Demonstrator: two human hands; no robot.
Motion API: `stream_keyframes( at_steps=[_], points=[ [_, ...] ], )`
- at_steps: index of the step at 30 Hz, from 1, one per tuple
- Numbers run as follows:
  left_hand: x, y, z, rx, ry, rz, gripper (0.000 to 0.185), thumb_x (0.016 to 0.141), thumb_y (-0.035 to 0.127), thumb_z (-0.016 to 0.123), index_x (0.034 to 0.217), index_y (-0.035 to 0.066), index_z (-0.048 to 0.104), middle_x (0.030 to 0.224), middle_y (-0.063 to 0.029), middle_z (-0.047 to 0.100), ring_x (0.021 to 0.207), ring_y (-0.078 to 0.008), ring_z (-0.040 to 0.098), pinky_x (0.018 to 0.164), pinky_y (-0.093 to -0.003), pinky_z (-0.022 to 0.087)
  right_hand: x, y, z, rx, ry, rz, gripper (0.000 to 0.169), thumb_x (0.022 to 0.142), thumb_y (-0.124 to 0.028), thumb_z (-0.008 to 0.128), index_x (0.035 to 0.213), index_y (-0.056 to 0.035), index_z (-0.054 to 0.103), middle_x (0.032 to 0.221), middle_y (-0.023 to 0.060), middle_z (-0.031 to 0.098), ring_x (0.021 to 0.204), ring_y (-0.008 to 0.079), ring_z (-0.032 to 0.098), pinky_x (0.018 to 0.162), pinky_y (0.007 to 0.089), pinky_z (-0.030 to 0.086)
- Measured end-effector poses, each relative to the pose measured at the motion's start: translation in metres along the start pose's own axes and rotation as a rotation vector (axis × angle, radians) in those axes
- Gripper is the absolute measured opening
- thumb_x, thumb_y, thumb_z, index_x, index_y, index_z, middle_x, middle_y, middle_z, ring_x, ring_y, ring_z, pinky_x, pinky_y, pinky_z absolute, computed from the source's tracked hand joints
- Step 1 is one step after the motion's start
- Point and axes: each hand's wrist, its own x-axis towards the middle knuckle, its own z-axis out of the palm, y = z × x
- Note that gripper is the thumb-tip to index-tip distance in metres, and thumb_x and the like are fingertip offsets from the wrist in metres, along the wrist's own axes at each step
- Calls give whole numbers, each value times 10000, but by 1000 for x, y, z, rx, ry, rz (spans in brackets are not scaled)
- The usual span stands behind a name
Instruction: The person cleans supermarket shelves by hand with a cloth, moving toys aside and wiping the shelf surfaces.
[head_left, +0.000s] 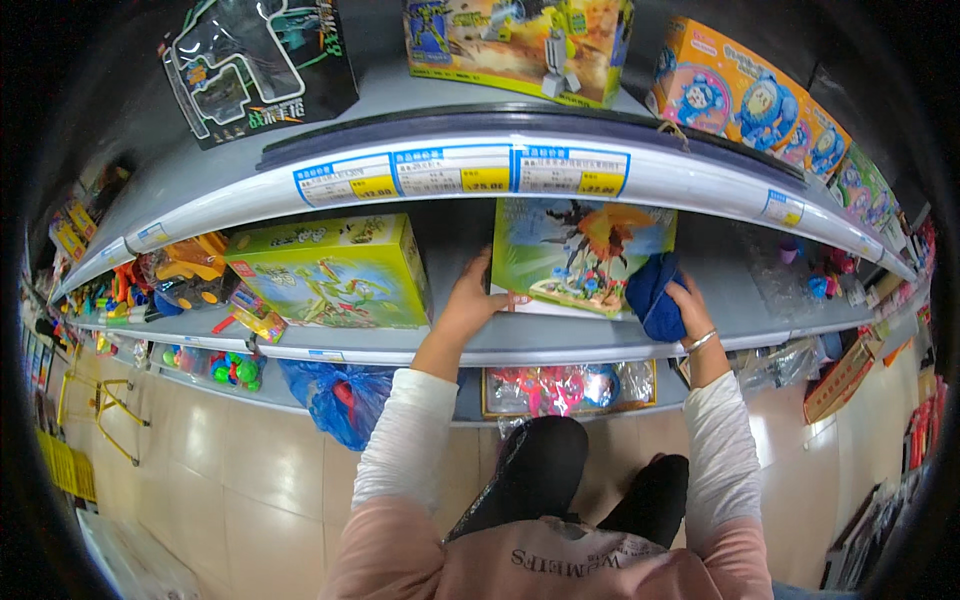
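Observation:
A green toy box with an orange winged figure (577, 255) stands on the middle shelf. My left hand (476, 300) touches its left side, thumb at the lower front corner and fingers reaching behind. My right hand (686, 307) grips a folded dark blue cloth (656, 296) against the box's right edge. Left of my left hand stands another green toy box with a mantis-like figure (337, 274), apart from the first.
The upper shelf's white edge with price tags (457, 172) overhangs the boxes. Above stand a black toy box (262, 67), a yellow-green one (517, 45) and an orange one (750, 97). A blue plastic bag (337, 394) hangs below the middle shelf.

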Motion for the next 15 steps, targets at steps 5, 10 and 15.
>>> stream_keyframes(
  at_steps=[5,10,15],
  points=[
    [-23,7,12,-413,76,-3,607,614,-147,528,1185,-39,353,1170,-157,427,1113,-240,421,936,-298,340,-31,14,-14,-43,-1,38,661,720,-200,580,1262,33,283,1146,160,457,1008,220,475,850,299,392],
    [-44,-6,3,-462,173,-38,592,615,-209,437,1168,-26,330,1150,-143,436,1102,-226,428,924,-298,355,-57,8,3,-139,-69,-29,674,704,-173,621,1247,34,281,1110,151,469,976,199,474,832,295,399],
    [-54,16,5,-514,236,-8,589,619,-201,419,1169,-20,312,1125,-141,446,1063,-219,449,892,-287,376,-71,0,19,-178,-115,-31,697,706,-176,631,1254,40,258,1105,157,472,963,204,483,817,303,411]
  ],
)
